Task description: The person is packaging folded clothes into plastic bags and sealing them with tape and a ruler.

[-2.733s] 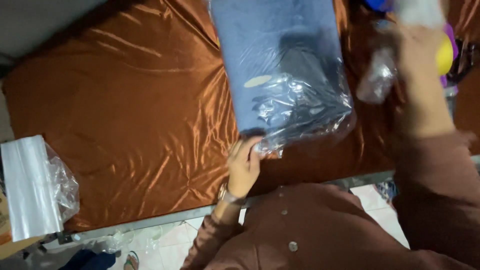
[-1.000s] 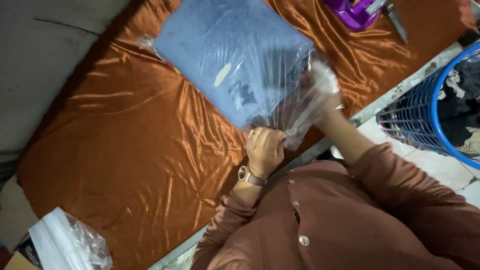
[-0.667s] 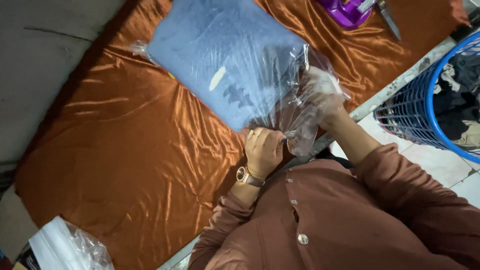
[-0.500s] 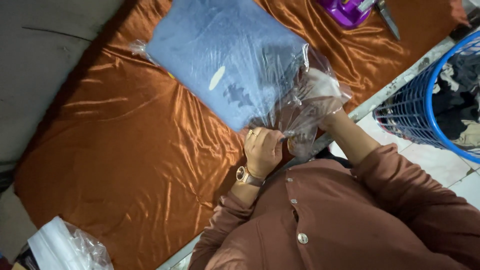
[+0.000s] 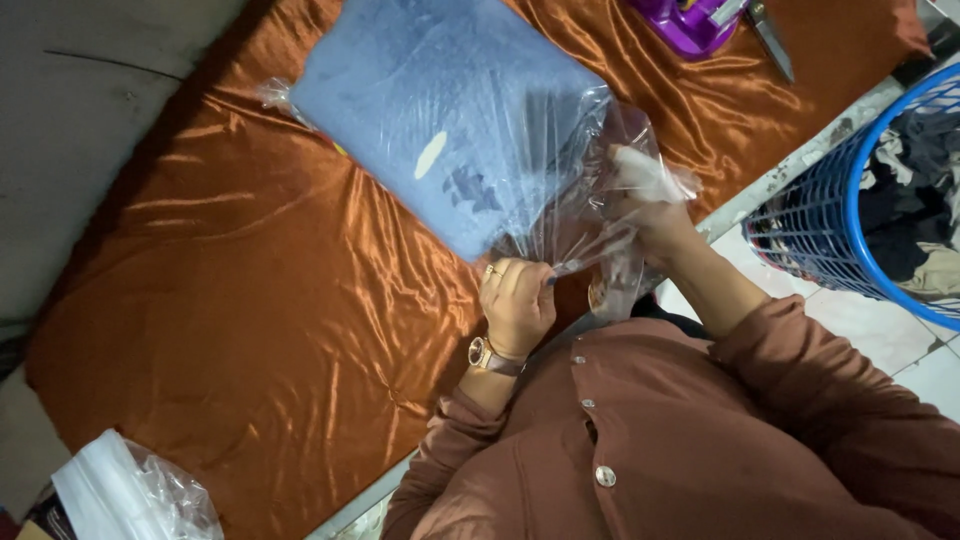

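Note:
A folded blue garment [image 5: 440, 110] lies inside a clear plastic bag [image 5: 590, 180] on the shiny orange cloth [image 5: 250, 300] that covers the table. My left hand [image 5: 515, 300], with a ring and a wristwatch, pinches the bag's open edge at the near side. My right hand [image 5: 645, 205] grips the loose plastic flap of the same bag, partly veiled by the film. Both hands sit at the bag's mouth, close to the table's front edge.
A blue laundry basket [image 5: 860, 210] with dark clothes stands on the tiled floor at the right. A purple tape dispenser [image 5: 690, 20] and a knife-like tool [image 5: 770, 40] lie at the far edge. A stack of clear bags [image 5: 130, 495] sits at the lower left.
The view has swung left since the oldest frame and the bagged garment now lies slanted on the cloth. In the last second my hands have only shifted slightly at the bag's mouth.

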